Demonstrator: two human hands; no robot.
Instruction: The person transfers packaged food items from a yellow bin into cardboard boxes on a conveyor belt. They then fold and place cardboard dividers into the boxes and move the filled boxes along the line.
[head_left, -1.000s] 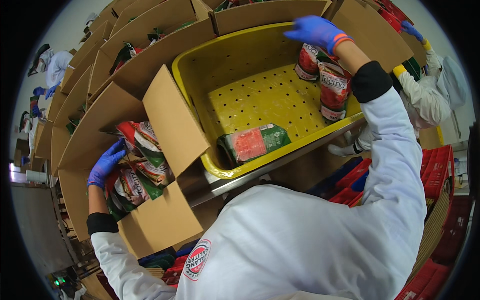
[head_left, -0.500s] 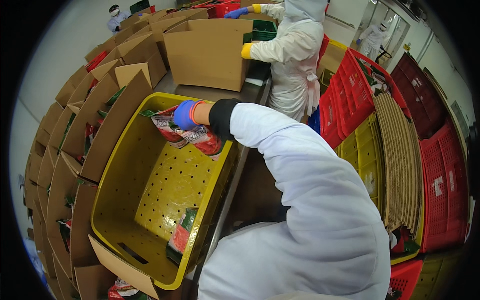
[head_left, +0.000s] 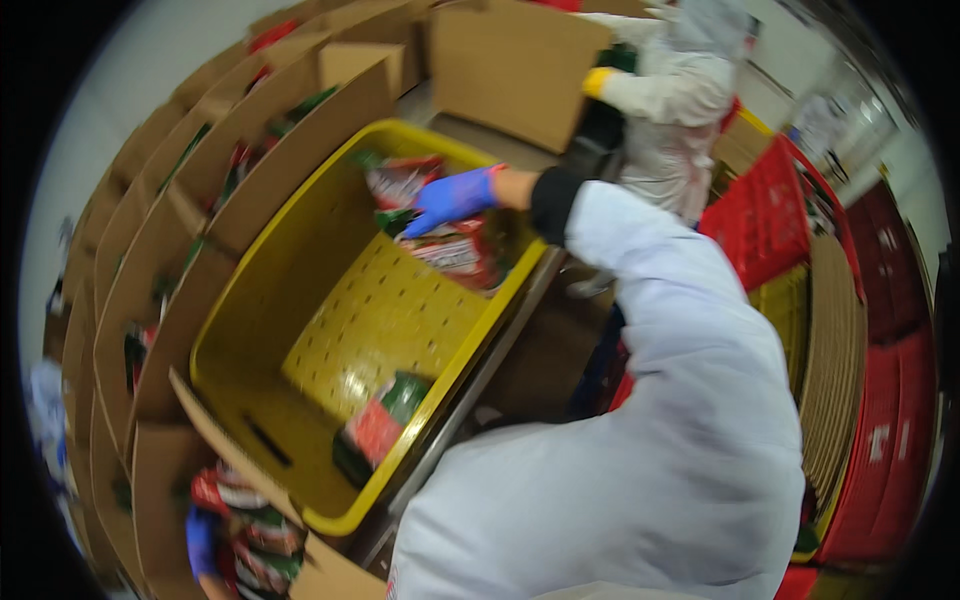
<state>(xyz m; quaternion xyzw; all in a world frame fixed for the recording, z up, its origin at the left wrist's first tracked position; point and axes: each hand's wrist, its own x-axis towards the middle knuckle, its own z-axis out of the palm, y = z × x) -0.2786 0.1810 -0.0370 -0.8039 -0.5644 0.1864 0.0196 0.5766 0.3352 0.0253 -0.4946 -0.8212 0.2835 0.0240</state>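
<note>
My right hand [head_left: 455, 200], in a blue glove, reaches into the far end of a yellow crate [head_left: 213, 335]. Its fingers are closed on the upper edge of a red and green plastic packet [head_left: 462, 258]. Beside that hand, a second packet [head_left: 400, 182] leans near the crate's far wall. Another packet [head_left: 375, 430] lies at the crate's near right side. At the lower left, my left hand [head_left: 203, 545], also blue-gloved, rests against several red and green packets [head_left: 262, 540] inside a cardboard box. Its fingers are mostly hidden and blurred.
Open cardboard boxes [head_left: 300, 165] holding packets line the left side. A large box [head_left: 520, 70] stands beyond the crate, near a co-worker [head_left: 680, 110] in white. To the right are a red crate [head_left: 755, 225], stacked flat cardboard [head_left: 835, 360] and more red crates [head_left: 890, 440].
The view has swung, shifting the scene. My right hand has moved further over the crate with the packet. My left hand has come into view at the lower left beside the packets.
</note>
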